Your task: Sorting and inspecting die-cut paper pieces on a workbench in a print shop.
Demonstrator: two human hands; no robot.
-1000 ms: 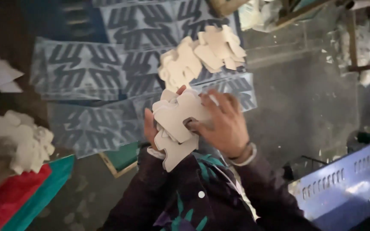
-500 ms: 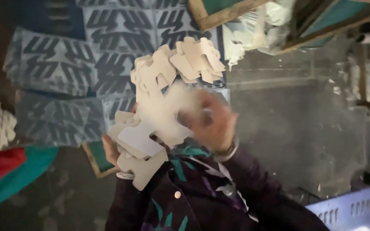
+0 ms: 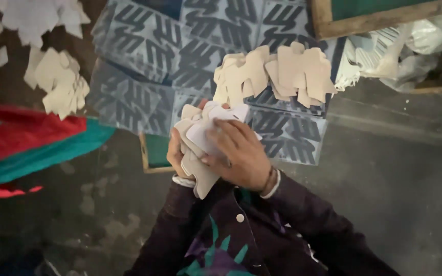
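My left hand (image 3: 176, 153) grips a stack of beige cut-out shapes (image 3: 196, 168) from below, close to my chest. Over the top of that stack lies my right hand (image 3: 239, 153), fingers pressing on the uppermost white piece (image 3: 205, 134). Just beyond the hands, two piles of the same beige cut-outs (image 3: 274, 76) rest on grey-blue printed sheets (image 3: 144, 66) laid over the floor. Both sleeves are dark purple.
More beige cut-outs (image 3: 60, 87) lie at the left above a red and teal cloth (image 3: 31, 140). A wooden frame (image 3: 379, 20) and crumpled plastic (image 3: 410, 51) are at the top right. A small wooden-edged green board (image 3: 154, 153) peeks out by my left hand. The grey concrete floor (image 3: 395, 179) extends right.
The view has shifted, so the piles and sheets sit differently in frame. My right hand has settled flat on top of the held stack after a blurred motion.
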